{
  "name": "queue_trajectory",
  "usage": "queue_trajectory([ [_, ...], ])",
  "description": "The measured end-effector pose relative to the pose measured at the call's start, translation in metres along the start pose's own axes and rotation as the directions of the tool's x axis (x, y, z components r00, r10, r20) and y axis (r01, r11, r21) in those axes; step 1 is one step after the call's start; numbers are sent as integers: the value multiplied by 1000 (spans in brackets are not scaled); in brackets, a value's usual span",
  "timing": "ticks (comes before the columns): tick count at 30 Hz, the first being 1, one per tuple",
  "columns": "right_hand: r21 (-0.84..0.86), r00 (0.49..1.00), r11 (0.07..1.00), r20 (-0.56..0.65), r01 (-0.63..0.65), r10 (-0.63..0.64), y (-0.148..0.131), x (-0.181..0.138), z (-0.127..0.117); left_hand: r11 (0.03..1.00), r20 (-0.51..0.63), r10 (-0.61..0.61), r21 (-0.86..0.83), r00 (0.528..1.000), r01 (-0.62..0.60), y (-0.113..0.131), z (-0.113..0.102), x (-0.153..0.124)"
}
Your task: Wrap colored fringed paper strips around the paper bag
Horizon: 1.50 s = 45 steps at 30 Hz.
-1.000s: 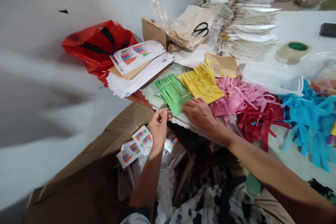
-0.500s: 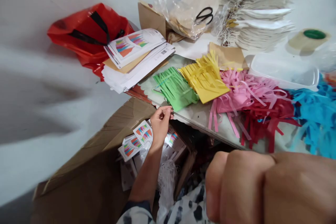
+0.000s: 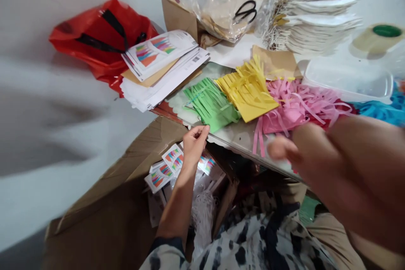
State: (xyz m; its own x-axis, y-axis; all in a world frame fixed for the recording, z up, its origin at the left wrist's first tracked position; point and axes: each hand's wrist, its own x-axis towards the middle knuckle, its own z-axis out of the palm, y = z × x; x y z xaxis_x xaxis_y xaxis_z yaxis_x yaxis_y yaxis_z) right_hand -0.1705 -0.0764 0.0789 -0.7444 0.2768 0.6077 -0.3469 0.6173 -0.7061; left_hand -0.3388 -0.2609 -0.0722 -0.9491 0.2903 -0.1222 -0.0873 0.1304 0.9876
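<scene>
My left hand [image 3: 194,141] is at the table's edge, thumb and fingertips pressed together in a pinch. Anything between them is too small to make out. Just beyond it lies a bundle of green fringed tissue paper [image 3: 211,103], beside a yellow fringed paper bundle [image 3: 248,90]. Close to the camera, my right hand [image 3: 329,156] is smeared by motion, so its grip does not show clearly. It hides part of the pink paper fringe [image 3: 289,99] and most of the dark red fringe behind it.
A cardboard box [image 3: 126,164] below holds printed cards [image 3: 174,158] and white string [image 3: 204,211]. On the table lie stacked printed sheets [image 3: 158,57], black-handled scissors [image 3: 246,12], a plastic container [image 3: 348,78], a tape roll [image 3: 376,40] and a red bag [image 3: 72,36].
My right hand has risen and moved right, from low near the camera to over the table's front edge. My left hand stays at the edge, its fingers drawn closer together.
</scene>
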Motion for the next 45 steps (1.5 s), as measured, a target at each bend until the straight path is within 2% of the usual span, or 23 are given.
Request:
queue_trajectory([
  [2,-26,998,999,54,23,-22,16,5,13,999,1,-21,-33,1000,21,-2,1,3],
  [4,-153,980,983,185,102,-73,43,6,37,997,12,-38,-72,999,39,-3,2,5],
  [7,-437,903,847,416,304,-110,88,2,77,990,39,-62,-126,997,67,-1,1,6],
  [9,-516,866,762,487,392,-116,107,-1,96,984,60,-76,-157,995,84,1,-1,6],
  [11,-525,841,719,519,456,-155,116,-1,106,979,71,-85,-182,994,97,2,-3,8],
  [14,-489,829,717,511,496,-225,114,7,107,969,64,-88,-226,994,100,2,-5,11],
  [16,-463,841,742,479,485,-250,112,15,105,971,45,-58,-229,997,66,1,-7,12],
  [20,-403,876,819,426,408,-226,113,28,101,983,-75,126,-128,989,-135,2,-8,9],
  [23,-313,878,871,418,379,-232,117,33,100,940,-129,339,14,932,-340,6,-10,8],
  [26,-257,877,895,418,364,-237,120,35,100,832,-74,547,159,834,-531,10,-13,11],
  [28,-250,883,901,408,354,-233,121,36,99,778,-31,613,198,789,-596,11,-16,15],
  [33,-233,900,916,373,327,-226,120,37,96,717,37,662,263,749,-646,9,-21,22],
  [37,-217,890,914,387,343,-242,120,41,94,702,95,675,221,731,-677,13,-22,26],
  [40,-194,880,909,387,369,-275,121,42,93,741,102,642,172,760,-650,19,-23,34],
  [45,-148,883,921,372,361,-286,123,38,89,849,227,518,-24,825,-527,17,-28,55],
])
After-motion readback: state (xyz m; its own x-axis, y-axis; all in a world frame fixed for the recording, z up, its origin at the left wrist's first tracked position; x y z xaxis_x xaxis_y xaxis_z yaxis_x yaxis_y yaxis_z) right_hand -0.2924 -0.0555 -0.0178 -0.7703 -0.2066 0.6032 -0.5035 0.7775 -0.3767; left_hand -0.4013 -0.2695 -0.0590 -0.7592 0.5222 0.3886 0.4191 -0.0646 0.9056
